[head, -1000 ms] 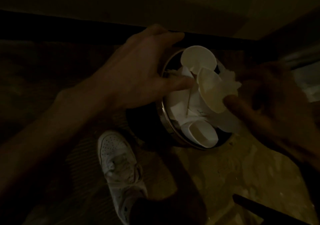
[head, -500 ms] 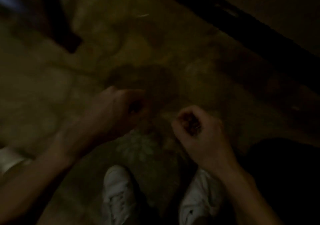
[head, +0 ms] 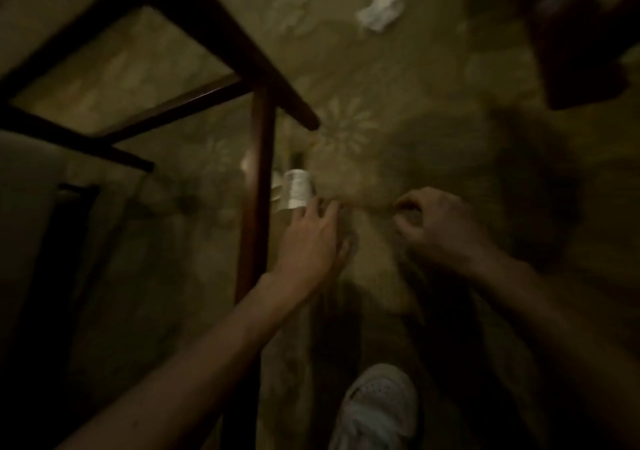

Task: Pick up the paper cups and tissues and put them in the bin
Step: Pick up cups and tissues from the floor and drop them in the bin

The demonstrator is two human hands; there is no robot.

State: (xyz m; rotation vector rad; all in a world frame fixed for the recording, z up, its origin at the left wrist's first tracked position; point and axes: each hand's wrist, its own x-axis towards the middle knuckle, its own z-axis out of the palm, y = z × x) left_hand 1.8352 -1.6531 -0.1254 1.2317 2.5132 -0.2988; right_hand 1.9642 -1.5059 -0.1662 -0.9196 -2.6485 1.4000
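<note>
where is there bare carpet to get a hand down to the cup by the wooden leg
Bare carpet stretches from the crumpled tissue down to the left hand and right hand, right of the slanted rail, and in the gap between those hands. It is crowded at the paper cup, close beside the upright wooden leg; approaching from its right looks easiest.

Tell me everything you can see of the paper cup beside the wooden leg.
The paper cup is white with faint printing, apparently lying on its side on the patterned carpet, right beside the dark wooden leg. The left hand reaches straight fingers to its near end; blur hides whether they touch.
</note>
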